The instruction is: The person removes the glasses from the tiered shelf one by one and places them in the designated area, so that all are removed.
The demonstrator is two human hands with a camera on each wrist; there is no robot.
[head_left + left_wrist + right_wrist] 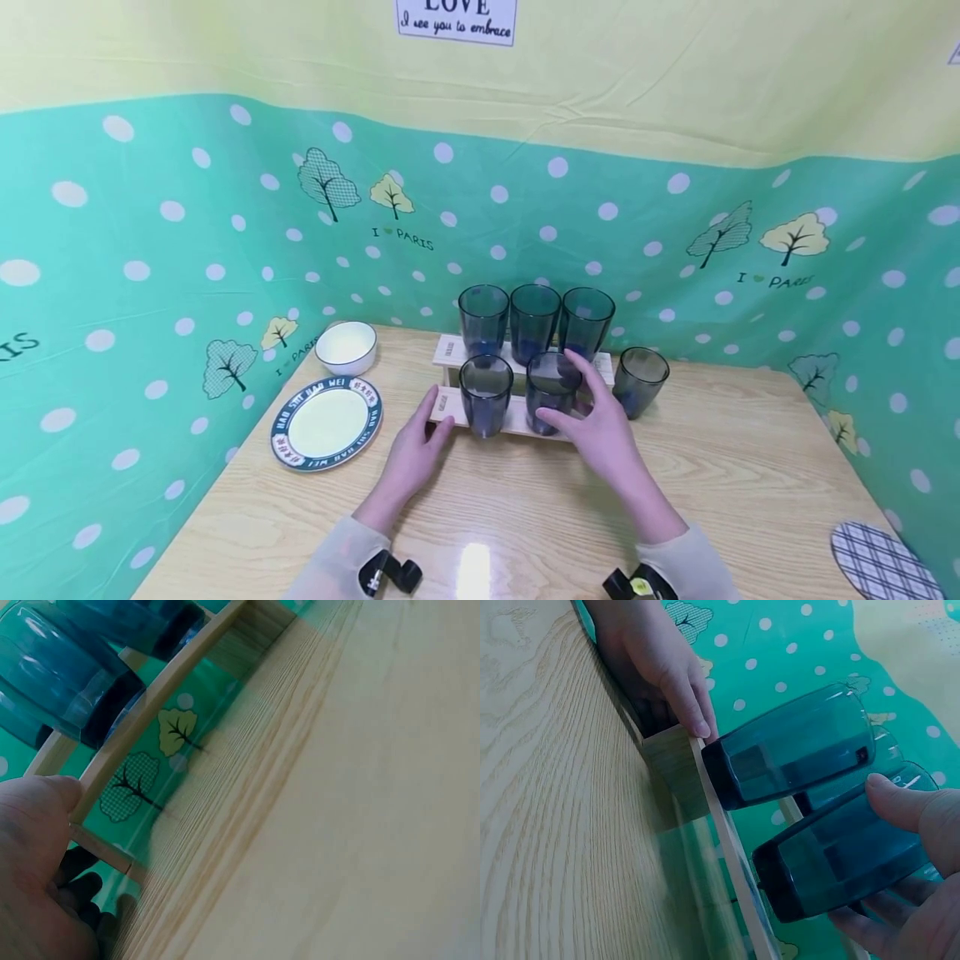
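A two-tier wooden rack [452, 406] holds dark, tinted glasses. My left hand [414, 457] grips the lower step's left end; the right wrist view shows its thumb along the top edge of the wood. With thumb and fingers spread around it, my right hand [606, 433] holds a dark glass [847, 851], upright at the lower step, its base right at the front rail [739, 877]. Just left of it stands another glass [486, 398] on the same step. Three more glasses, including the middle one [535, 321], stand in a row on the upper step.
A further dark glass [640, 383] stands on the table just right of the rack. To the left are a white bowl [347, 348] and a blue-rimmed plate [327, 423]. A checked round mat [885, 560] lies at the right front. A patterned curtain [645, 217] hangs behind the table.
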